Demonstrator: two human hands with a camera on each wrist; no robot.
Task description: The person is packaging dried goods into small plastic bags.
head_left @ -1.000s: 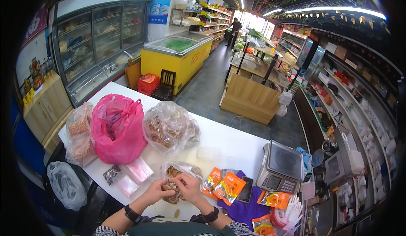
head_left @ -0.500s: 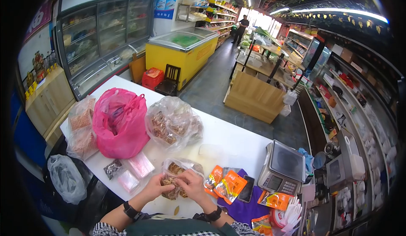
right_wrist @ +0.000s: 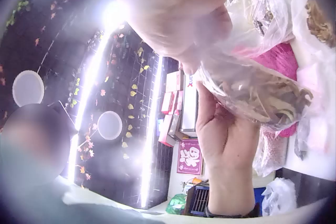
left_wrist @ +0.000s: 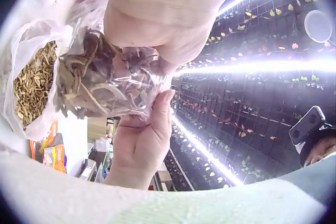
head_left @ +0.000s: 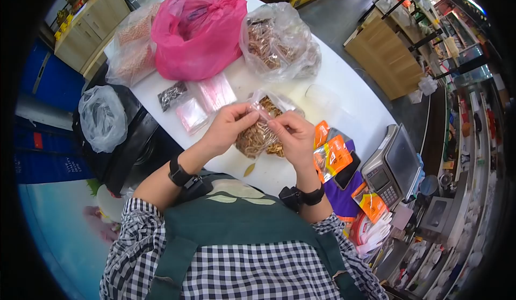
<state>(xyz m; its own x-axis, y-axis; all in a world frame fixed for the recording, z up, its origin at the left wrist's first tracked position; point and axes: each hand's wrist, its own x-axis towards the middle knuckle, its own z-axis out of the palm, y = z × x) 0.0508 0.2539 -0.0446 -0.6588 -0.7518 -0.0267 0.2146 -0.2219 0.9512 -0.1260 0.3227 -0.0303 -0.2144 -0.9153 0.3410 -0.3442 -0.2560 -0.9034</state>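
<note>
In the head view, the left hand and the right hand pinch the top edge of a small clear bag of dried brown strips. The left wrist view shows this clear bag between the left hand above and the right hand below. From the right wrist, the bag hangs flat from the fingertips of both hands. Just behind it on the table stands an open plastic bag of dried shreds. A loose yellowish leaf-like piece lies near the table's front edge.
On the white table stand a pink bag and a large clear bag of dried strips. Small plastic bags lie left of the hands. Orange packets, a phone and a scale are at the right.
The head view has tilted down and turned, so the table sits higher and the apron shows. Both hands still hold the small bag's top edge, and it now shows more fully beneath their fingers.
</note>
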